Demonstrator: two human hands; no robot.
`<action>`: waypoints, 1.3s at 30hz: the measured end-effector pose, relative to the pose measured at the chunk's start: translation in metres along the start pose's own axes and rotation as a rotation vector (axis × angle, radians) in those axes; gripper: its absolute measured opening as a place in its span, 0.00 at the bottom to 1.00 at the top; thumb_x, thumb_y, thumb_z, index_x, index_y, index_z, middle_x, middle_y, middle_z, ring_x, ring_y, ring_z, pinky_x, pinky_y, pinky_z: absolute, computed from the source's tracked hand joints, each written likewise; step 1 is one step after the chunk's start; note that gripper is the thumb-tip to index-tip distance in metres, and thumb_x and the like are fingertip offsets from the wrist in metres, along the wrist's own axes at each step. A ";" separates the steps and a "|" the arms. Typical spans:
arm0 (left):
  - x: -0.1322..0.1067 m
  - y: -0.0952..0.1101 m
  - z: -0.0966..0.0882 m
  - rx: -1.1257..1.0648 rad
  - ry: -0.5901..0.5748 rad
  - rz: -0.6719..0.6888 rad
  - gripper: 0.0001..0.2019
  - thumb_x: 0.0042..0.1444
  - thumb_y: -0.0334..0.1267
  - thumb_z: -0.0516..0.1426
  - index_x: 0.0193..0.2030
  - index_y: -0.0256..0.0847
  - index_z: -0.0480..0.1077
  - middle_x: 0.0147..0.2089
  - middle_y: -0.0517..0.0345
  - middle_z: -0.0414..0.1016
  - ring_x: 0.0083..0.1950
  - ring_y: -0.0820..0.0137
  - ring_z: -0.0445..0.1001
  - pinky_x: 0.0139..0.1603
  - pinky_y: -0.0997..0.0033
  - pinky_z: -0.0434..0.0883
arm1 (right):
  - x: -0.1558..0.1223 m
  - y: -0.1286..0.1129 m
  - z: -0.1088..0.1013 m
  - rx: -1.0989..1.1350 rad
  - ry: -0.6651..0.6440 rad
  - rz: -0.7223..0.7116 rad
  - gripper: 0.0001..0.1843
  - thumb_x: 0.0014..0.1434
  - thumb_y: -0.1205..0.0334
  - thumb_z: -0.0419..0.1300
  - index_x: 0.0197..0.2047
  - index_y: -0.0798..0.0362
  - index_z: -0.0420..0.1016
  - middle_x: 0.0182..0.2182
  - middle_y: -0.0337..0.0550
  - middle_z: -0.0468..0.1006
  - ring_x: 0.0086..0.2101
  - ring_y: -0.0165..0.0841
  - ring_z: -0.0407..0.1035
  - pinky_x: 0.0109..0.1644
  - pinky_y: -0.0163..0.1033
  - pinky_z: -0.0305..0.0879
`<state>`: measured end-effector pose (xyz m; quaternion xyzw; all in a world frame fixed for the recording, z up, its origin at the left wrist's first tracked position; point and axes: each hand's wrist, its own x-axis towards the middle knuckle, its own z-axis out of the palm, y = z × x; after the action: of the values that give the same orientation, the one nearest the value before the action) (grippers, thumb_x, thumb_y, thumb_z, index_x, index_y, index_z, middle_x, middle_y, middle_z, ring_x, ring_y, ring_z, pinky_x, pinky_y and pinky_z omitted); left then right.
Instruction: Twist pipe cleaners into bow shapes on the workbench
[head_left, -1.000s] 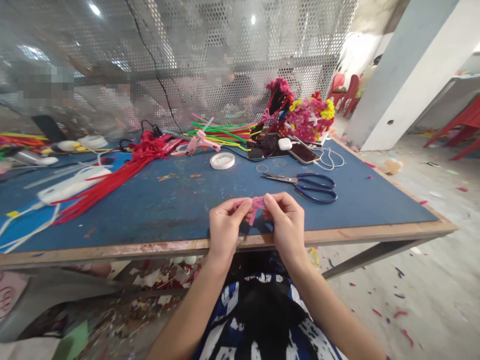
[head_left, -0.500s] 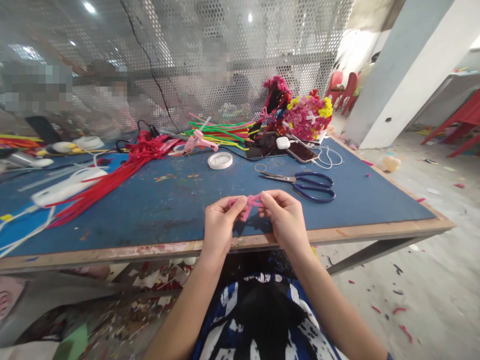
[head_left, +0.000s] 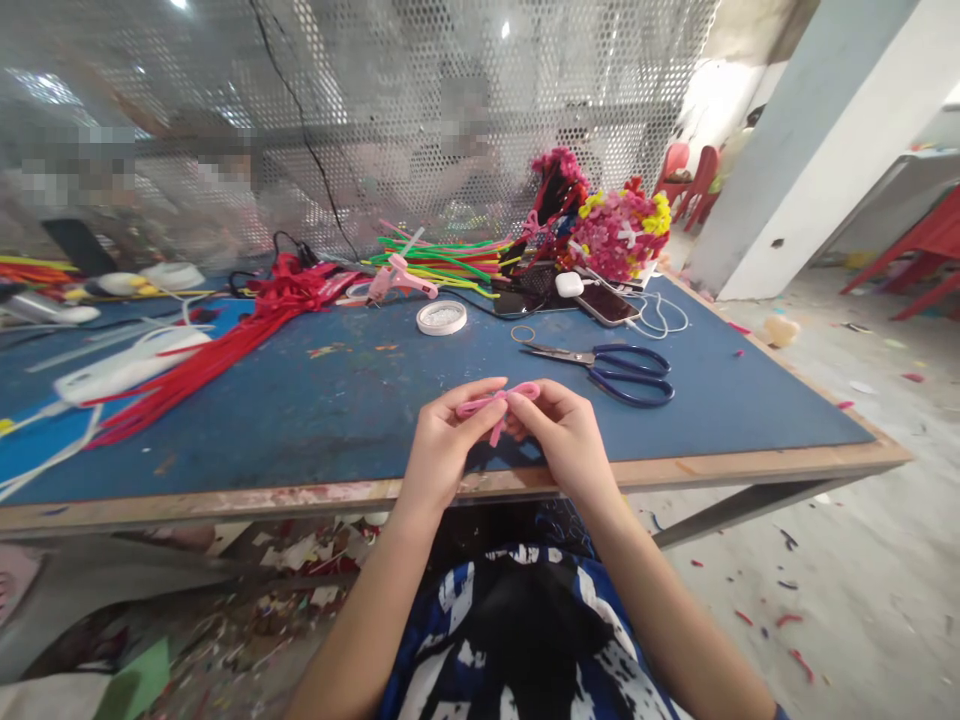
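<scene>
Both hands meet over the near edge of the blue table [head_left: 300,400]. My left hand [head_left: 442,445] and my right hand [head_left: 566,440] pinch a small pink pipe-cleaner bow [head_left: 499,402] between their fingertips. The bow has a loop on each side and a short tail hanging down between the thumbs. Blue-handled scissors [head_left: 611,362] lie just beyond my right hand.
A white tape roll [head_left: 442,317], a pink glue gun [head_left: 401,280], green and yellow pipe cleaners [head_left: 450,262], a red bundle [head_left: 225,345], phones [head_left: 607,303], an earbud case [head_left: 569,285] and a pile of finished flowers [head_left: 615,235] lie farther back. A perforated screen [head_left: 375,120] stands behind.
The hands have shifted the pink bow slightly; its loops now lie flatter across the fingertips, and my left fingers stretch further along it.
</scene>
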<state>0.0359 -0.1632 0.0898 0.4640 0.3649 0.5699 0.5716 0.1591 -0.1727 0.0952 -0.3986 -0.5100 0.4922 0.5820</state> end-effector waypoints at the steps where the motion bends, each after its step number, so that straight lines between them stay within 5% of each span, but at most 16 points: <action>1: 0.001 0.001 -0.001 0.004 -0.037 -0.010 0.12 0.44 0.36 0.63 0.38 0.37 0.75 0.29 0.57 0.75 0.26 0.79 0.68 0.30 0.79 0.66 | -0.001 0.000 0.000 -0.006 0.007 -0.002 0.09 0.51 0.57 0.60 0.28 0.55 0.71 0.20 0.35 0.71 0.23 0.24 0.65 0.27 0.29 0.63; 8: 0.001 0.004 -0.002 -0.107 -0.057 -0.097 0.08 0.44 0.36 0.62 0.31 0.35 0.73 0.28 0.57 0.75 0.26 0.78 0.70 0.30 0.79 0.68 | -0.005 0.002 -0.003 -0.145 0.002 -0.030 0.10 0.50 0.56 0.61 0.33 0.53 0.73 0.26 0.39 0.75 0.28 0.29 0.69 0.33 0.34 0.65; 17: 0.001 0.004 -0.002 -0.114 -0.034 -0.099 0.08 0.43 0.35 0.63 0.30 0.34 0.71 0.25 0.61 0.71 0.23 0.80 0.68 0.24 0.83 0.65 | -0.011 0.003 -0.003 -0.421 0.109 -0.137 0.10 0.57 0.56 0.53 0.29 0.52 0.67 0.23 0.36 0.71 0.26 0.27 0.64 0.32 0.32 0.60; 27: 0.001 0.002 0.001 -0.120 0.115 0.009 0.08 0.40 0.34 0.65 0.28 0.34 0.73 0.20 0.60 0.72 0.20 0.80 0.67 0.21 0.83 0.64 | -0.015 0.000 -0.007 -0.423 -0.039 -0.096 0.11 0.54 0.55 0.56 0.27 0.53 0.68 0.21 0.35 0.68 0.23 0.26 0.60 0.27 0.31 0.56; 31: 0.000 0.002 0.002 -0.089 0.080 0.025 0.07 0.40 0.35 0.65 0.25 0.35 0.72 0.20 0.61 0.72 0.22 0.78 0.68 0.23 0.81 0.65 | -0.015 -0.001 -0.008 -0.324 -0.130 -0.047 0.11 0.50 0.55 0.60 0.26 0.53 0.68 0.20 0.34 0.66 0.21 0.25 0.58 0.25 0.31 0.55; 39: -0.001 0.001 -0.002 0.023 -0.097 -0.063 0.09 0.43 0.37 0.63 0.33 0.36 0.75 0.23 0.58 0.74 0.23 0.77 0.66 0.24 0.78 0.63 | -0.011 -0.001 -0.012 -0.191 -0.069 -0.083 0.09 0.55 0.56 0.57 0.30 0.54 0.70 0.23 0.37 0.71 0.26 0.27 0.65 0.32 0.32 0.62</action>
<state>0.0335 -0.1641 0.0903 0.4862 0.3578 0.5240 0.6009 0.1712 -0.1828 0.0920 -0.4137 -0.5905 0.4300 0.5434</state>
